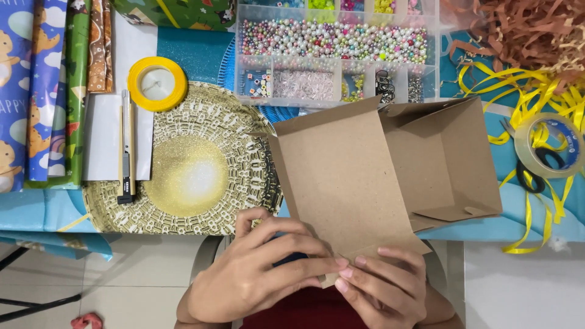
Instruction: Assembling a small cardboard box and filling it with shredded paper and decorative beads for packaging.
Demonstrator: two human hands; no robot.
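cardboard box (372, 176) (unfolded), near corner pinched between left hand (256, 277), right hand (384, 286)

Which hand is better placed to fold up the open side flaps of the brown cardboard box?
Probably the right hand. It pinches the cardboard box at its bottom edge, on the same side as the open flaps. The left hand grips the bottom edge on the far side from them.

Pretty bright setup: white tiled floor (140, 286) down below, blue patterned tabletop (36, 210) up top, thin black metal legs (30, 304) bottom left.
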